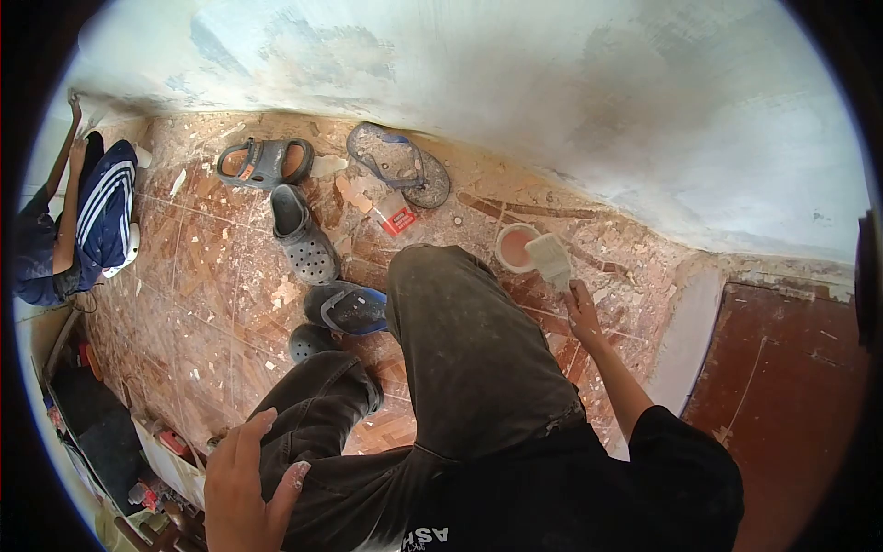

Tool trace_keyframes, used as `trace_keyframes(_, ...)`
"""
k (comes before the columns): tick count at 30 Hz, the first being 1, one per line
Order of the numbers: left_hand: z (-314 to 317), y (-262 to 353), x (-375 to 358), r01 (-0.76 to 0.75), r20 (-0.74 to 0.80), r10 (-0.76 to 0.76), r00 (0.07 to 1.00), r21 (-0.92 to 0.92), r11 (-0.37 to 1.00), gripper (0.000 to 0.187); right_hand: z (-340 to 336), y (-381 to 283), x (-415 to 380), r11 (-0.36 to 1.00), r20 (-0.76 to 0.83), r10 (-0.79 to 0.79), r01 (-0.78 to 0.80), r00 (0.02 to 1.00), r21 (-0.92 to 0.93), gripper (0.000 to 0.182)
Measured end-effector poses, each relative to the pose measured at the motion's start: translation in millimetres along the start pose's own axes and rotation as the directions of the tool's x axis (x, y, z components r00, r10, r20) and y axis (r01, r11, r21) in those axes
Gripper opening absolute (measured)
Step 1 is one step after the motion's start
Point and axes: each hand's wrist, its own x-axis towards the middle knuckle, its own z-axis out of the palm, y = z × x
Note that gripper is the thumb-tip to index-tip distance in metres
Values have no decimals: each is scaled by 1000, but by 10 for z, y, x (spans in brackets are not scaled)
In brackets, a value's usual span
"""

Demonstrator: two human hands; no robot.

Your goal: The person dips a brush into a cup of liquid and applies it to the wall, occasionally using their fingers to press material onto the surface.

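My right hand grips a wide, pale paintbrush, and its handle is mostly hidden by my fingers. The brush head overlaps the right rim of a small white tub with pinkish contents, standing on the floor. Over my left thigh is my left hand, holding nothing, thumb apart from the fingers and white residue on the fingertips. My dark trousers fill the middle of the view.
Loose footwear lies ahead: a sandal, a grey clog and a flip-flop. A red-and-white packet is nearby. Another person crouches by the patchy wall at left. A brown door stands at right.
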Motion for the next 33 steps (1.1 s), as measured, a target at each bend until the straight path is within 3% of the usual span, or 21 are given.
trace_keyframes(2, -3, -2, -15, 51, 23, -51, 998, -3, 999, 34, 57, -60, -33, 990, 10, 21, -22, 1000, 141, 14)
trace_keyframes(5, -1, -28, -53, 66, 16, -66, 998, -17, 998, 33, 61, -237, -57, 998, -12, 48, -48, 999, 32, 15)
trace_keyframes(9, 13, -72, -103, 76, 7, -76, 997, 4, 997, 34, 85, -214, -56, 999, -31, 31, -30, 999, 41, 16)
trace_keyframes(15, -11, -79, -187, 102, -82, -104, 991, -25, 994, 33, 222, -574, 265, 940, -21, -57, 61, 998, 336, 17)
trace_keyframes(17, 15, -128, -243, 107, -142, -106, 984, -1, 994, 45, 330, -895, 495, 914, 64, -134, 98, 989, 393, 18)
trace_keyframes(18, 35, -143, -264, 125, -162, -123, 979, 1, 992, 45, 501, -1090, 620, 908, -14, -176, 167, 984, 383, 19)
trace_keyframes(20, 63, -161, -300, 143, -169, -154, 974, -77, 987, 32, 792, -1339, 924, 880, 105, -288, 219, 952, 422, 22)
trace_keyframes(24, 77, -191, -447, 162, -184, -177, 967, -94, 982, 34, 1657, -2058, 1368, 778, 141, -393, 247, 909, 578, 24)
trace_keyframes(26, 67, -194, -475, 179, -159, -198, 967, -127, 976, 35, 2272, -2137, 1771, 716, 25, -520, 420, 854, 558, 18)
trace_keyframes(28, 66, -194, -495, 189, -136, -210, 968, -150, 970, 36, 2790, -2361, 2012, 682, -96, -550, 512, 830, 521, 13)
trace_keyframes(31, 30, -224, -509, 204, -164, -223, 961, -129, 971, 37, 3313, -2672, 2258, 676, -102, -438, 402, 893, 617, 9)
trace_keyframes(33, -5, -255, -512, 210, -178, -229, 957, -119, 970, 37, 3576, -2818, 2496, 689, -57, -276, 239, 959, 684, 12)
